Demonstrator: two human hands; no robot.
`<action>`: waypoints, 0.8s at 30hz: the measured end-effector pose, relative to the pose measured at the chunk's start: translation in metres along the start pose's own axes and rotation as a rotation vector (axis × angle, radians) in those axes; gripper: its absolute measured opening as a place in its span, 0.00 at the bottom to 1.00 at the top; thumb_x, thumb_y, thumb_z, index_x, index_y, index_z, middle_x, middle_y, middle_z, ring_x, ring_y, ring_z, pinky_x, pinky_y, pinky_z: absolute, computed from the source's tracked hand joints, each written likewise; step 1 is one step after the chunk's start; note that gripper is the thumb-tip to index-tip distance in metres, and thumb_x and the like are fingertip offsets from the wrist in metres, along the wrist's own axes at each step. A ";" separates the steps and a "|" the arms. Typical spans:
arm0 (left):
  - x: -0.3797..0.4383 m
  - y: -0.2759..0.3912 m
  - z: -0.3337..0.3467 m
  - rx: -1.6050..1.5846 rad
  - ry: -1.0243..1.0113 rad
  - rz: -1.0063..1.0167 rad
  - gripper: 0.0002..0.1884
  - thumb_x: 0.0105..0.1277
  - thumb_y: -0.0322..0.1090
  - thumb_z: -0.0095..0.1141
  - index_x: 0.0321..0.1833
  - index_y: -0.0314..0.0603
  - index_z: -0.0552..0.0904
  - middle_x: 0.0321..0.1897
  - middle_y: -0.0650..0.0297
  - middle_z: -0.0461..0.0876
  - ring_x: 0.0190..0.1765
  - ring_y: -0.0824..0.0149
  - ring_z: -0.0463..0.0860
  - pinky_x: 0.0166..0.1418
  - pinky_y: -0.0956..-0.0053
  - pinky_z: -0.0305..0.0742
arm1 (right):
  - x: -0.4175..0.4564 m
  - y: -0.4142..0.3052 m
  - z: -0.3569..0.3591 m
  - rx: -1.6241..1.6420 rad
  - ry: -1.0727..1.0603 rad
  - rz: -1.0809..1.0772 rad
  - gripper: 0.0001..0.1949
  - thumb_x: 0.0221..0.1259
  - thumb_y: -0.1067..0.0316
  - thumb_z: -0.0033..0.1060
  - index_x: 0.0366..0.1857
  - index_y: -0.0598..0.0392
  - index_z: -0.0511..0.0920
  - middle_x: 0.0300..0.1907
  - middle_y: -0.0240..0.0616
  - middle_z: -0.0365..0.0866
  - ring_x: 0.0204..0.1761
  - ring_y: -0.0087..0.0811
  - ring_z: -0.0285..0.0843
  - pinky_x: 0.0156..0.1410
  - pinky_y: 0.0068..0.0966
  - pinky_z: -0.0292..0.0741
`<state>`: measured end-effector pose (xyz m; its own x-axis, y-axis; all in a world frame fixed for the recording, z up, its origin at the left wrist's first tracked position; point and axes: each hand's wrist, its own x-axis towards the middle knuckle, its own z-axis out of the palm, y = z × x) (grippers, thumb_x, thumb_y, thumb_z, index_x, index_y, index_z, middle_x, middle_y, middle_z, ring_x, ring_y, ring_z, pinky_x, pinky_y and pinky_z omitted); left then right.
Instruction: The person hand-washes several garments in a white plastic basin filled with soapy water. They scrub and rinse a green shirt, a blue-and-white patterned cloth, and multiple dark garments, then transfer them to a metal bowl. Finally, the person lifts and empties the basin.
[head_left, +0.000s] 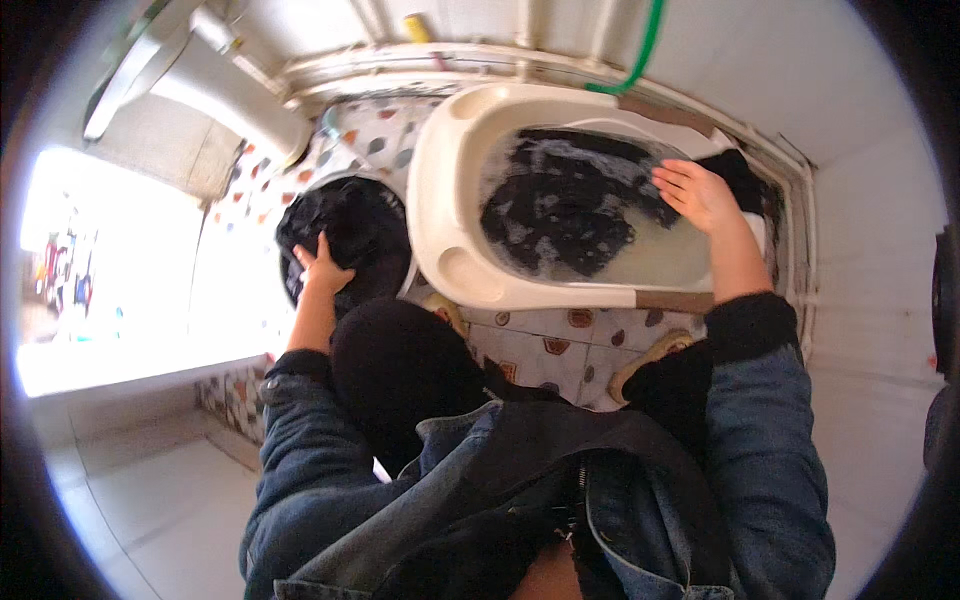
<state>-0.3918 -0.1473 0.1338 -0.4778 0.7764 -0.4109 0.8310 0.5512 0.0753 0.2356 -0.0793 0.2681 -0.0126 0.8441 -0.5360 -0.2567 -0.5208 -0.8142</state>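
Observation:
Black wet-looking cloth (352, 217) fills a round basin (409, 281) on the floor at the left. My left hand (324, 271) rests on this cloth with its fingers spread. To the right stands a cream plastic bathtub (439, 202) holding cloudy, sudsy water (660, 259). Dark fabric (559, 214) lies partly under the water, with foam over it. My right hand (697, 195) is held over the tub's right part, palm flat and fingers extended, gripping nothing. Another black cloth (735, 176) hangs at the tub's far right end, partly behind my right hand.
White pipes (480, 56) run along the wall behind the tub. A green hose (646, 52) comes down at its back edge. The white pedestal (232, 105) of a fixture stands at the upper left. Patterned tiles (555, 345) cover the floor between my feet.

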 end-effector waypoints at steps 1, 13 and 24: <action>-0.001 0.007 -0.007 0.193 -0.035 0.022 0.61 0.45 0.52 0.71 0.77 0.64 0.39 0.73 0.35 0.24 0.69 0.32 0.59 0.71 0.53 0.62 | 0.004 0.006 -0.002 -0.030 0.054 0.011 0.19 0.66 0.59 0.50 0.55 0.60 0.73 0.53 0.44 0.79 0.53 0.35 0.79 0.57 0.29 0.75; -0.075 0.293 -0.123 0.182 0.037 0.872 0.33 0.59 0.51 0.61 0.64 0.37 0.71 0.54 0.44 0.78 0.55 0.48 0.79 0.59 0.59 0.73 | 0.061 0.118 0.019 -1.192 0.133 0.018 0.26 0.59 0.57 0.55 0.59 0.61 0.72 0.63 0.53 0.70 0.61 0.53 0.71 0.62 0.44 0.70; -0.129 0.347 0.113 -0.495 -0.332 0.348 0.36 0.64 0.47 0.57 0.72 0.41 0.60 0.68 0.42 0.61 0.67 0.41 0.65 0.66 0.51 0.65 | 0.088 0.211 0.037 -1.390 -0.131 0.117 0.53 0.44 0.46 0.72 0.75 0.37 0.45 0.77 0.44 0.38 0.71 0.64 0.47 0.69 0.49 0.64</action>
<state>-0.0094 -0.0906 0.1102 -0.0287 0.8424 -0.5381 0.6543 0.4228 0.6270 0.1450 -0.1105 0.0573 -0.0762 0.7529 -0.6537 0.9060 -0.2215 -0.3607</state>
